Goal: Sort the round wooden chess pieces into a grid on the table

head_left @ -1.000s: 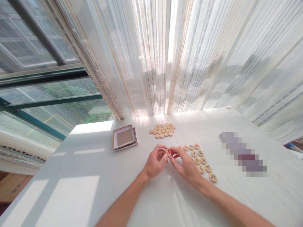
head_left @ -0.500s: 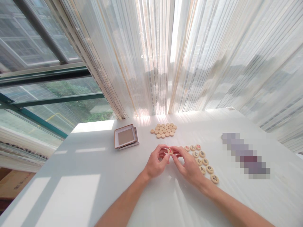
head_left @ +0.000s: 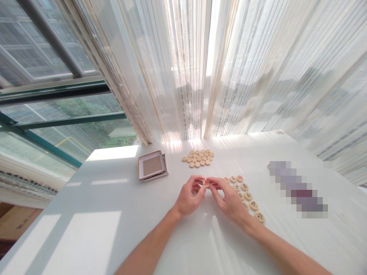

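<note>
My left hand [head_left: 188,197] and my right hand [head_left: 229,199] meet over the white table [head_left: 114,214]. Together their fingertips pinch one round wooden chess piece [head_left: 205,182] with a red character on its face. Just right of my right hand lie several face-up wooden pieces [head_left: 248,196] with red and black characters, set in rows. Farther back sits a tight cluster of blank-side-up wooden pieces [head_left: 199,157].
A shallow square box with its lid beneath it [head_left: 152,167] rests at the back left of the table. A blurred-out oblong object [head_left: 298,188] lies at the right. Sheer curtains [head_left: 218,68] hang behind the table, with a window [head_left: 51,95] at the left.
Both hands have stayed together on the red-marked piece, with only slight shifts of the fingers and a small drift of the camera view.
</note>
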A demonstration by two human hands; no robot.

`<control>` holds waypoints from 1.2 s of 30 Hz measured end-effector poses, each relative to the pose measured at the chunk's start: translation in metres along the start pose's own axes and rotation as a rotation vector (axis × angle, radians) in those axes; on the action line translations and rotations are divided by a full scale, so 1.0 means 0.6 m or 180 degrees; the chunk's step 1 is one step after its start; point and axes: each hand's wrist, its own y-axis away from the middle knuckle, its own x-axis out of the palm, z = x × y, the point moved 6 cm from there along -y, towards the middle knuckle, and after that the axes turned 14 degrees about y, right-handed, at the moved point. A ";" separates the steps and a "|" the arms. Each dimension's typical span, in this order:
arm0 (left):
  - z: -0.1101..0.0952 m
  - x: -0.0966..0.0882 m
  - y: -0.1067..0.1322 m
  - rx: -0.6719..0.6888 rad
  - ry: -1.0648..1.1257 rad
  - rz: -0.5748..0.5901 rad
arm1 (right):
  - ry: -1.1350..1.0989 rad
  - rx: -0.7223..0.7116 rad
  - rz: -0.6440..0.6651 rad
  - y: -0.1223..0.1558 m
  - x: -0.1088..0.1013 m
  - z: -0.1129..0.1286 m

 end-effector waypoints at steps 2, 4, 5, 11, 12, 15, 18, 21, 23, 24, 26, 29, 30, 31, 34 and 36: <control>-0.001 0.001 0.000 -0.0007 -0.0023 -0.0016 | 0.0009 0.0017 0.0024 0.000 0.000 0.000; -0.002 0.000 0.000 -0.0003 -0.0066 -0.0044 | -0.0009 0.0029 0.0042 0.000 0.000 0.000; -0.003 0.000 0.000 0.0002 -0.0090 -0.0047 | -0.0020 0.0034 0.0050 -0.001 0.000 0.000; -0.005 0.002 -0.001 -0.0001 -0.0180 -0.0042 | -0.0066 0.0068 0.0023 -0.004 -0.005 0.000; -0.004 0.002 -0.001 -0.0004 -0.0177 -0.0060 | -0.0071 0.0071 0.0008 -0.005 -0.007 0.001; -0.001 0.001 -0.001 -0.0009 -0.0168 -0.0084 | -0.0081 0.0049 -0.0033 -0.007 -0.011 0.004; 0.000 0.002 0.000 -0.0010 -0.0201 -0.0067 | -0.0082 0.0073 -0.0016 -0.007 -0.012 0.005; -0.001 0.002 0.001 -0.0008 -0.0246 -0.0039 | -0.0076 0.0113 0.0011 -0.007 -0.012 0.004; -0.004 0.003 0.002 0.0008 -0.0285 -0.0017 | -0.0076 0.0139 0.0028 -0.007 -0.012 0.002; -0.005 0.004 0.002 0.0023 -0.0311 -0.0006 | -0.0077 0.0152 0.0041 -0.008 -0.012 0.000; -0.008 0.006 0.003 0.0051 -0.0376 0.0026 | -0.0089 0.0174 0.0068 -0.008 -0.011 -0.003; -0.012 0.007 0.004 0.0103 -0.0488 0.0061 | -0.0153 0.0183 0.0106 -0.009 -0.011 -0.005; -0.012 0.008 0.004 0.0124 -0.0530 0.0070 | -0.0189 0.0180 0.0115 -0.010 -0.011 -0.005; -0.012 0.008 0.004 0.0144 -0.0573 0.0082 | -0.0229 0.0178 0.0124 -0.010 -0.011 -0.004; -0.011 0.009 0.006 0.0212 -0.0713 0.0112 | -0.0331 0.0198 0.0139 -0.011 -0.012 -0.004; -0.010 0.010 0.007 0.0249 -0.0804 0.0138 | -0.0349 0.0254 0.0143 -0.012 -0.012 -0.005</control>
